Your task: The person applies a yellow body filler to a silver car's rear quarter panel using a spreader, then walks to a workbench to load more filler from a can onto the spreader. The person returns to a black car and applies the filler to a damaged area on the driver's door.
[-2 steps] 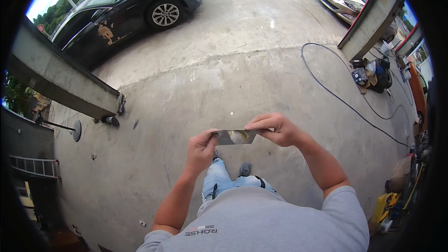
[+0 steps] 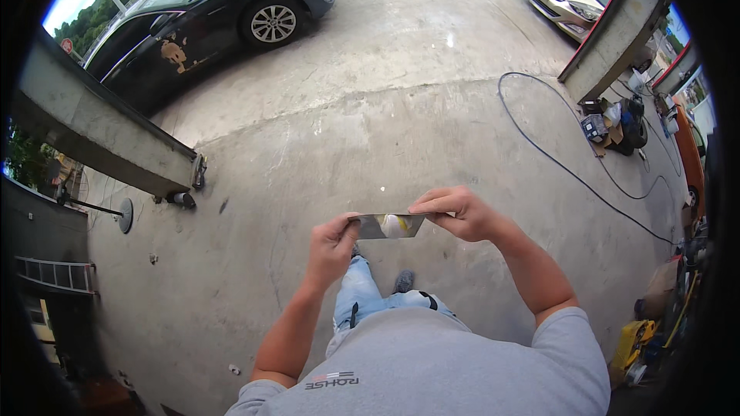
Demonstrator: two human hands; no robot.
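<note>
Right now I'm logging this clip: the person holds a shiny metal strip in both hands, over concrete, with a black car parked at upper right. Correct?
Not quite. The black car is at upper left in the head view. The rest holds: the left hand and right hand both hold the shiny metal strip over the concrete.

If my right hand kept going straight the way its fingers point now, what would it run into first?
The right hand points leftward along the shiny flat metal piece that it grips, so it would probably meet the left hand on the piece's other end first, though depth is hard to judge.

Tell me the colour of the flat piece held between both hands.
Shiny silver-grey metal strip, with a pale yellowish reflection at its middle; the head view shows it.
</note>
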